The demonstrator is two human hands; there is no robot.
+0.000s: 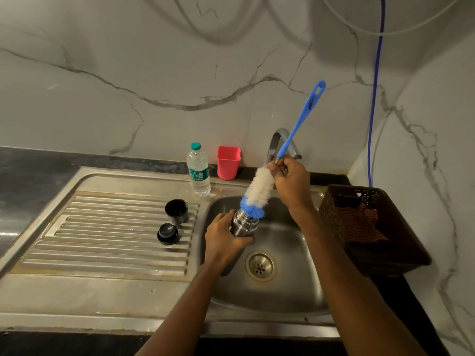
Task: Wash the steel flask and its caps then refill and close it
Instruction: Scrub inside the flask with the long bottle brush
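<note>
Curling our left fingers [245,239] round the lower body of the brushed stainless-steel flask [244,222], we hold it tilted above the basin, open mouth pointing up and to the right. Our left hand [223,237] wraps it from the left, thumb on the upper side.

Our right fingers [280,166] are pressed together, pinching the thin neck of the long bottle brush [260,187] just above its white fleecy head. The blue bristle tip touches the flask's mouth, and the blue plastic handle [305,111] slants up and to the right from our right hand [294,182].

Both hands work over the stainless-steel sink [290,291], with the round drain [261,267] near the flask's base and the curved metal tap [279,136] behind the right hand.

On the ribbed steel drainboard [115,240] to the left, the black cup-shaped outer cap [176,210] stands mouth up, and the round black inner stopper [167,233] sits just nearer, slightly apart from it.

Farther back stand a clear plastic water bottle with a teal lid [198,170] and, beside it, a pink square plastic cup [228,162]. On the right, a dark brown perforated basket [385,201] holds an orange patterned cloth [359,223].
</note>
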